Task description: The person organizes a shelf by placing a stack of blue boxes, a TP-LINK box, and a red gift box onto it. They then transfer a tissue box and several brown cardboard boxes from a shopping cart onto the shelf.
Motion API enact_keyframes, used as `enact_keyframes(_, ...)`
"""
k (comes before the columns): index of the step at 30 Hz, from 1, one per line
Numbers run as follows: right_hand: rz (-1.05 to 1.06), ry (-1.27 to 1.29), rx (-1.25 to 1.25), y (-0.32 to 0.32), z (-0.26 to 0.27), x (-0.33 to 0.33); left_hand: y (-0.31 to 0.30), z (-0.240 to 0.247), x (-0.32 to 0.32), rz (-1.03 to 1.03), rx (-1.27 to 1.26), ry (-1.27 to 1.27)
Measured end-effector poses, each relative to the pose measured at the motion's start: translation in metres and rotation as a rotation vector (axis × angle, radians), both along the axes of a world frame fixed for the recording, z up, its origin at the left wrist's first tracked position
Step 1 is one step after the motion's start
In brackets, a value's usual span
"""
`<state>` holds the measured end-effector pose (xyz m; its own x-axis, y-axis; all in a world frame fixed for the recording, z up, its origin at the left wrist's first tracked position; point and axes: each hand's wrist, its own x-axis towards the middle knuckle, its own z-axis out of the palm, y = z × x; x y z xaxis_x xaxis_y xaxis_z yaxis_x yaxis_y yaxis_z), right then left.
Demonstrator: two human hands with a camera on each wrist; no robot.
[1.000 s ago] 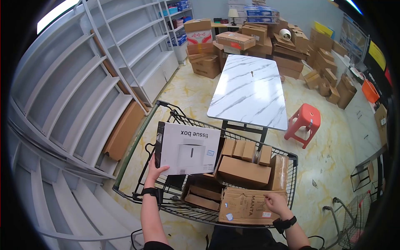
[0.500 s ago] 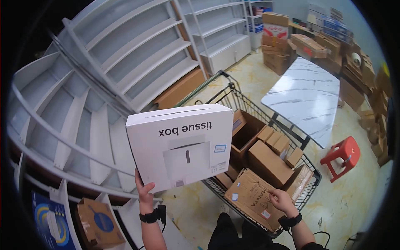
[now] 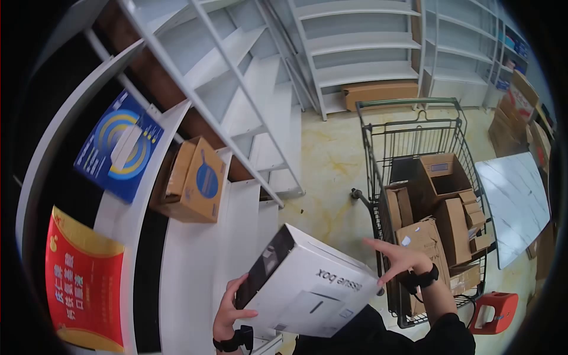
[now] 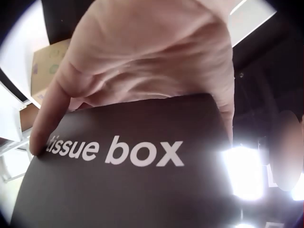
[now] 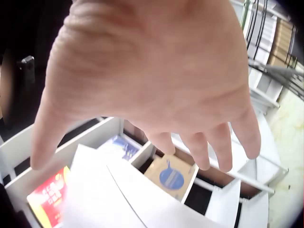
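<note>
A white carton [image 3: 322, 284] printed "tissue box" is held tilted in front of the body, above the lower shelves. My left hand [image 3: 232, 310] grips its dark end, thumb on the printed face. In the left wrist view the fingers and thumb span that dark panel [image 4: 118, 190], also lettered "tissue box". My right hand [image 3: 405, 260] is at the carton's other end, fingers straight and spread, thumb near the corner. The right wrist view shows this hand [image 5: 152, 76] over the carton's white side [image 5: 95, 190], palm toward it.
On the left shelves are a blue box [image 3: 121, 148], a brown carton [image 3: 195, 180] with a blue oval and a red-and-yellow package [image 3: 86, 284]. A shopping cart [image 3: 408, 103] with several cardboard boxes stands at right, near a marble-patterned table [image 3: 515, 201] and a red stool [image 3: 496, 313].
The view has swung left toward the shelves, and the carton in my left hand has come along, now tilted. My right hand has left the MANTA box in the cart and reached the carton's free end.
</note>
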<state>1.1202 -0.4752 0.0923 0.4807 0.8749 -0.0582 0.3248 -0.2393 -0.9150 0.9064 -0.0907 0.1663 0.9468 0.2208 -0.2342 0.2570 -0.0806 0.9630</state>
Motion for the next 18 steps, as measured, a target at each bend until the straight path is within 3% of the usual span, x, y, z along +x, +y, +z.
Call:
enact_keyframes(1,0.120,0.098,-0.007,0.020,-0.001,-0.008,0.004,0.002,-0.014,-0.065,-0.001,0.042)
enact_keyframes(3,0.233,0.061,-0.042,0.065,0.004,-0.038,0.017,-0.003,-0.043,-0.068,-0.047,0.026)
enact_keyframes(5,0.417,0.534,0.118,0.111,0.011,-0.077,0.038,-0.007,-0.074,-0.088,-0.040,-0.027)
enact_keyframes(7,0.414,0.539,0.070,0.133,0.000,-0.112,0.061,-0.021,-0.106,-0.086,-0.026,-0.045)
enact_keyframes(10,0.273,0.575,-0.082,0.152,-0.036,-0.153,0.069,-0.051,-0.151,0.167,-0.172,-0.184)
enact_keyframes(11,0.208,0.813,0.000,0.167,-0.056,-0.172,0.069,-0.062,-0.182,0.246,-0.173,-0.216)
enact_keyframes(13,0.154,0.907,0.069,0.184,-0.075,-0.183,0.054,-0.081,-0.201,0.415,-0.298,-0.344)
enact_keyframes(15,0.171,1.002,0.091,0.207,-0.091,-0.184,0.060,-0.107,-0.236,0.294,-0.271,-0.195)
enact_keyframes(18,0.152,1.124,0.152,0.249,-0.082,-0.189,0.051,-0.094,-0.276,0.353,-0.159,-0.215)
